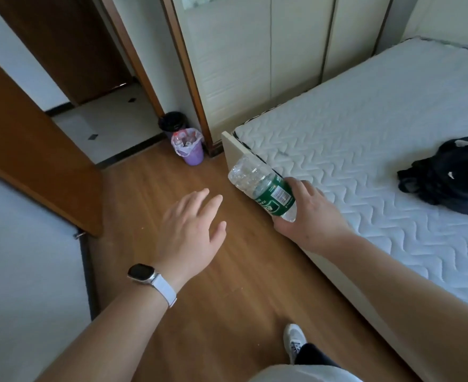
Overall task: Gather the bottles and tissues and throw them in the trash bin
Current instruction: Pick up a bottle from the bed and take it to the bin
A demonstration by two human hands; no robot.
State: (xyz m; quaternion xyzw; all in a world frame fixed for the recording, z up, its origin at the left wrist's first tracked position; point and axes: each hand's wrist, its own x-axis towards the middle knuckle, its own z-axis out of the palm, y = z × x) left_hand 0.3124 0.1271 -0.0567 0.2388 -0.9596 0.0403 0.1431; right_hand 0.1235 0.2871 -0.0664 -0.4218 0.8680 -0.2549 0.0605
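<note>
A bed (365,150) with a bare white quilted mattress fills the right side of the view, its pale frame corner pointing toward the middle of the room. Brown wooden floor (150,188) runs from the foreground to an open doorway at the upper left, where a brown door (34,150) stands swung inward. A pale wardrobe (254,64) rises behind the bed's corner. On the mattress near the right edge lies a black backpack (447,177), slumped and partly cut off by the frame. Against the wall between the doorway and the wardrobe stand two bins: a purple trash bin (190,150) lined with a clear bag and already holding rubbish, and just behind it, touching or nearly so, a dark bin (172,121) with a black liner. The right hand (307,213) has its grip closed around a clear plastic bottle (260,186) with a green label, holding it by the cap end so the base tilts up and away, over the bed's edge and well apart from the purple bin. The left hand (191,227) hovers over the floor, grip released, fingers spread and empty, with a white-strapped watch (150,277) on its wrist. A white shoe (293,340) shows at the bottom.
</note>
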